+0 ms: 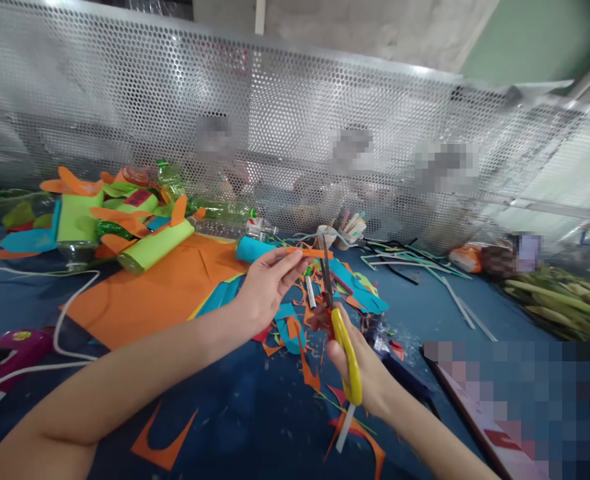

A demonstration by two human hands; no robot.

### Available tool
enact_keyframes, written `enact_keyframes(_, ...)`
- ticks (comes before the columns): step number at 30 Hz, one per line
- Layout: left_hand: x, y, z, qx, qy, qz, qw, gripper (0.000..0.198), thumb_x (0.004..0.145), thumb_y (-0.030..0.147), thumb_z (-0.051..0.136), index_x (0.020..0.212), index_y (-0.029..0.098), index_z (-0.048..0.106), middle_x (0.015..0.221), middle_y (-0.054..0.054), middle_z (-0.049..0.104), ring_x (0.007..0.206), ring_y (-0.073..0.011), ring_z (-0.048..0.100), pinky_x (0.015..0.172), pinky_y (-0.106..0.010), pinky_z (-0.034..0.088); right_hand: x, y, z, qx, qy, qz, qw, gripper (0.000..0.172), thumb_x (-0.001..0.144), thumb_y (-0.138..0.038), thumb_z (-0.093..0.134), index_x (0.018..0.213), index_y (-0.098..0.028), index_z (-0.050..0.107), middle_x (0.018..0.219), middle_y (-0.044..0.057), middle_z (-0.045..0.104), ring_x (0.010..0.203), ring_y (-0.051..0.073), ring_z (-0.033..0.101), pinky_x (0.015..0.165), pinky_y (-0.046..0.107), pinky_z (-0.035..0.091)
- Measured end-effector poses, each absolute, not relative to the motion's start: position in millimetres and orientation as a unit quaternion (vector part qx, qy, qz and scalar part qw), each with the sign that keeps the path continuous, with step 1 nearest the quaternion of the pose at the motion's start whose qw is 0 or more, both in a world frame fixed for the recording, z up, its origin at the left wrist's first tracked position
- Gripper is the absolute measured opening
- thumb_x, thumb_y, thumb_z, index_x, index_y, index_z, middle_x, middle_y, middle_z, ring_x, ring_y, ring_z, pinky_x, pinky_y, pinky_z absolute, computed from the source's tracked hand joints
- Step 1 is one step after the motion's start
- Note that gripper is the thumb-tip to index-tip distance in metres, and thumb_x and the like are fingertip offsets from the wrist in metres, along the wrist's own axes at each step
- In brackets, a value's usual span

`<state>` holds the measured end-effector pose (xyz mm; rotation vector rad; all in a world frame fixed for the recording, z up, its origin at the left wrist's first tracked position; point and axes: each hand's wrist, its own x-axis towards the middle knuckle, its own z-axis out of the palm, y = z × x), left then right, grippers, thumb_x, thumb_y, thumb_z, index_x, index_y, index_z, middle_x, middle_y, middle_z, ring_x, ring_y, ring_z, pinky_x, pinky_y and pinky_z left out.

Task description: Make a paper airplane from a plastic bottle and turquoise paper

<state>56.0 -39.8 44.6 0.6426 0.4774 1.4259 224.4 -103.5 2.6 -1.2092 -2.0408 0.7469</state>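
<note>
While the left hand [267, 283] pinches the orange paper strip [311, 253] at the frame's centre, the right hand [369, 377] grips the scissors [339, 327]; a slip so near the fingertips [297, 261] might nick them.

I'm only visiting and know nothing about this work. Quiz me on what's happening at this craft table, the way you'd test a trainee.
1. Which tool does the right hand grip?
2. True or false: the left hand pinches a green paper strip.
3. Where does the large orange sheet lie? A) flat on the blue table; B) on the floor; C) rolled up in the left hand.

Key
1. The yellow-handled scissors.
2. False: it pinches an orange strip.
3. A.
</note>
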Motion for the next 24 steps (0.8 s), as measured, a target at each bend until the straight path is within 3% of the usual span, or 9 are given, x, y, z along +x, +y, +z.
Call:
enact_keyframes(4, 64.9, -47.7, 44.2, 0.273, 0.202, 0.625, 0.703, 0.008, 0.074, 0.006, 0.065, 0.069, 0.012, 0.065, 0.073, 0.000, 0.068, 0.076, -0.0103, 0.067, 0.084, -0.022, 0.052, 225.7, -102.3, 1.8, -0.486, -0.768, 0.252, 0.334, 0.062, 0.085, -0.064, 0.033, 0.126, -0.018, 0.039, 0.095, 0.011, 0.058, 0.086, 0.025, 0.055, 0.079, 0.042, 0.047)
enact_keyframes(8, 70.5, -53.9, 46.8, 0.259, 0.201, 0.635, 0.699, 0.006, 0.073, 0.006, 0.067, 0.069, 0.011, 0.065, 0.072, -0.001, 0.068, 0.076, -0.0110, 0.068, 0.081, -0.020, 0.052, 228.6, -103.1, -1.7, -0.477, -0.760, 0.248, 0.364, 0.062, 0.085, -0.063, 0.034, 0.129, -0.020, 0.038, 0.103, 0.011, 0.057, 0.090, 0.024, 0.055, 0.081, 0.041, 0.048)
enact_keyframes(16, 72.5, -57.9, 47.7, 0.259, 0.180, 0.634, 0.706, 0.006, 0.072, 0.006, 0.068, 0.070, 0.011, 0.067, 0.074, -0.003, 0.070, 0.075, -0.0109, 0.068, 0.077, -0.018, 0.053, 230.3, -106.4, -3.9, -0.494, -0.763, 0.225, 0.350, 0.069, 0.084, -0.065, 0.034, 0.132, -0.016, 0.037, 0.099, 0.014, 0.061, 0.096, 0.029, 0.057, 0.084, 0.046, 0.048)
enact_keyframes(24, 73.4, -59.6, 46.8, 0.257, 0.185, 0.629, 0.710, 0.004, 0.072, 0.006, 0.068, 0.072, 0.010, 0.068, 0.076, -0.004, 0.071, 0.074, -0.0112, 0.069, 0.075, -0.017, 0.053, 232.2, -100.4, -16.7, -0.476, -0.761, 0.206, 0.389, 0.055, 0.085, -0.059, 0.038, 0.124, -0.021, 0.044, 0.089, 0.007, 0.062, 0.080, 0.023, 0.060, 0.071, 0.035, 0.052)
